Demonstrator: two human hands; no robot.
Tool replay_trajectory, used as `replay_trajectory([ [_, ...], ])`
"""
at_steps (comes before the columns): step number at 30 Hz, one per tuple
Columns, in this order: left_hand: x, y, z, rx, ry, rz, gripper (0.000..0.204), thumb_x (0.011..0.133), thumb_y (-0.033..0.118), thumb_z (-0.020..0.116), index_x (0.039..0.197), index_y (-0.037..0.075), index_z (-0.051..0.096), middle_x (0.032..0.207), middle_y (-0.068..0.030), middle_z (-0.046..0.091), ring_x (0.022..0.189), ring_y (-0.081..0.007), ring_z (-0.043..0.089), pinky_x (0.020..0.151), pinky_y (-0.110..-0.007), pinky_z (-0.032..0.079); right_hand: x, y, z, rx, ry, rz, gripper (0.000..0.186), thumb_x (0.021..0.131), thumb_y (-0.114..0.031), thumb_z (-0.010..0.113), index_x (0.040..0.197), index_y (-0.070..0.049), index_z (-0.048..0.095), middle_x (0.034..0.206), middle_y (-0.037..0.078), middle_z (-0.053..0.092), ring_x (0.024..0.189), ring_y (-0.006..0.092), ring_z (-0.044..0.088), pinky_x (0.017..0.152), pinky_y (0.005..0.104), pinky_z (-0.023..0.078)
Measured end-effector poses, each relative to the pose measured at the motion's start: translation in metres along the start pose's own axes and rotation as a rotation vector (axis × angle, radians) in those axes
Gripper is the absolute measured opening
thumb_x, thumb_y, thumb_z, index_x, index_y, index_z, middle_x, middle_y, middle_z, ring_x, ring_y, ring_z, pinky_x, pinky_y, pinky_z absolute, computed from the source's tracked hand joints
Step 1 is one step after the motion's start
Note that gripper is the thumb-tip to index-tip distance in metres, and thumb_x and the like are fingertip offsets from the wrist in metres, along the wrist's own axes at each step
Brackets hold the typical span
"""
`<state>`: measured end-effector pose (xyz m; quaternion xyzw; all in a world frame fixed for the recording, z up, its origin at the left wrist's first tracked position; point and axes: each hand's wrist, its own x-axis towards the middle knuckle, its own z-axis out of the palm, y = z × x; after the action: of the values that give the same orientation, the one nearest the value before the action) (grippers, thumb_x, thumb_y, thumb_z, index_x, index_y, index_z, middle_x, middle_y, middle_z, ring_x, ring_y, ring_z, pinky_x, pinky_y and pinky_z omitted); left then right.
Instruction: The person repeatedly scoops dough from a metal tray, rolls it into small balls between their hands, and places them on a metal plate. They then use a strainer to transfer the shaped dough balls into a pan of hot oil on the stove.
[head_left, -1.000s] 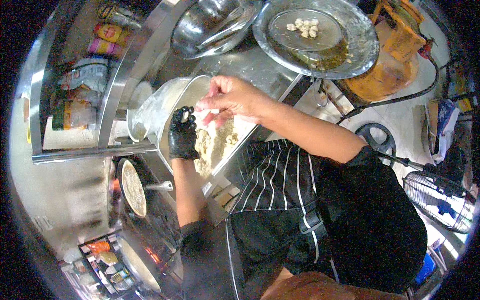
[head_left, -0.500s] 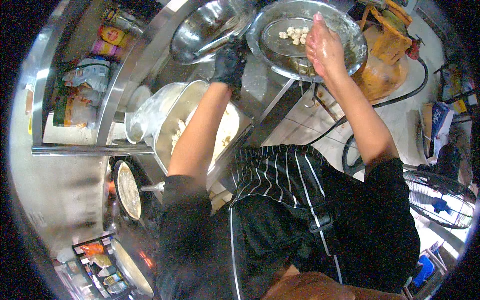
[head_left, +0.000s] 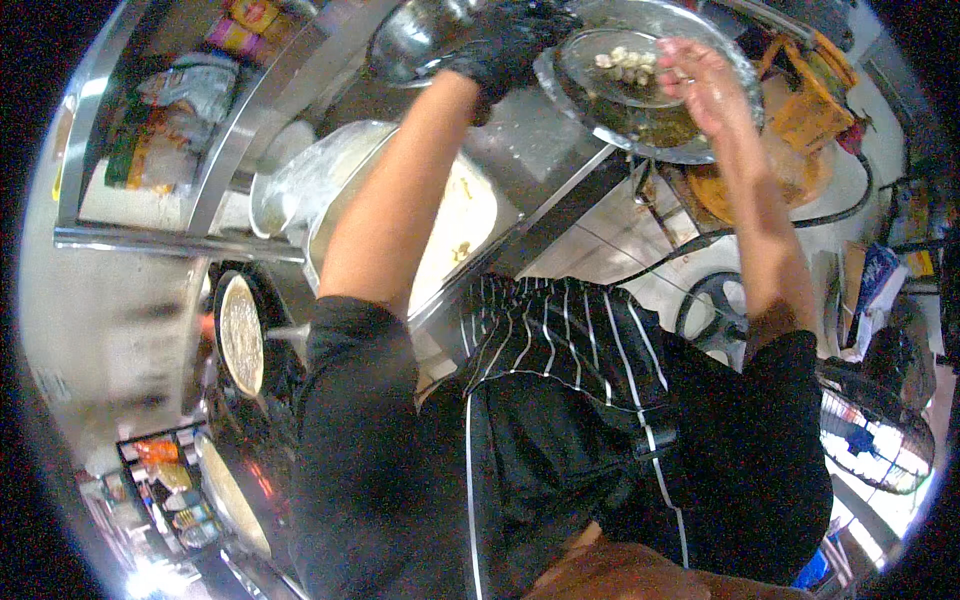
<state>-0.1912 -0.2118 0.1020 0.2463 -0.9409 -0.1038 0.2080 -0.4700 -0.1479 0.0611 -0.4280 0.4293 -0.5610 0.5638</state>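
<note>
A round metal tray point(head_left: 585, 115) at the top holds a small cluster of pale, lumpy pieces point(head_left: 630, 65), perhaps dough. Above its right side is my bare right hand point(head_left: 705, 85), whitish on the fingers. Those fingers are loosely bent and apart, pointing at the pieces, and I see nothing held in them. My left hand point(head_left: 510, 45), in a black glove, lies between the tray and a shiny steel bowl point(head_left: 410, 40). Motion blur hides its fingers, so whether it grips anything is unclear.
Below my left forearm stands a pale rectangular tub point(head_left: 480, 205) with whitish, floury contents. Two round pans, one nearer point(head_left: 240, 335) and one lower point(head_left: 235, 495), sit at left near glowing heat. An orange machine point(head_left: 800, 110) with a hose stands right; a fan point(head_left: 870, 430) is lower right.
My left hand has moved up and right from the steel bowl toward the tray. My right hand has turned, its fingers now toward the pale pieces. The whole view has shifted a little.
</note>
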Motion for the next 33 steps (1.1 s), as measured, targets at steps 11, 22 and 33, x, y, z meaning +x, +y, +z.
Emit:
replay_trajectory([
  [11, -0.261, -0.05, 0.044, -0.152, -0.137, -0.95, 0.034, 0.074, 0.011, 0.062, 0.107, 0.008, 0.059, 0.103, -0.007, 0.061, 0.089, -0.0168, 0.057, 0.076, -0.029, 0.047, 0.08, -0.01, -0.024, -0.212, 0.309, -0.071, 0.051, 0.087, -0.049, 0.042, 0.055, -0.01, 0.045, 0.045, 0.001, 0.041, 0.037, 0.0176, 0.039, 0.036, 0.0317, 0.031],
  [22, -0.24, -0.009, 0.062, 0.222, -0.247, -0.758, 0.043, 0.079, 0.011, 0.052, 0.122, 0.013, 0.048, 0.103, -0.0185, 0.055, 0.099, -0.0338, 0.051, 0.087, -0.038, 0.042, 0.13, 0.02, -0.061, -0.769, 0.075, -0.214, 0.045, 0.085, -0.045, 0.051, 0.104, -0.004, 0.057, 0.091, 0.005, 0.061, 0.079, 0.0158, 0.056, 0.067, 0.0265, 0.043],
  [33, -0.243, 0.029, 0.013, -0.614, 0.658, -1.066, 0.024, 0.073, -0.002, 0.06, 0.096, 0.005, 0.065, 0.086, -0.0032, 0.066, 0.07, -0.0102, 0.056, 0.063, -0.023, 0.045, 0.024, -0.006, 0.085, -0.611, -0.22, -0.468, 0.037, 0.084, -0.021, 0.057, 0.114, -0.002, 0.051, 0.115, 0.01, 0.054, 0.103, 0.0211, 0.054, 0.089, 0.0325, 0.042],
])
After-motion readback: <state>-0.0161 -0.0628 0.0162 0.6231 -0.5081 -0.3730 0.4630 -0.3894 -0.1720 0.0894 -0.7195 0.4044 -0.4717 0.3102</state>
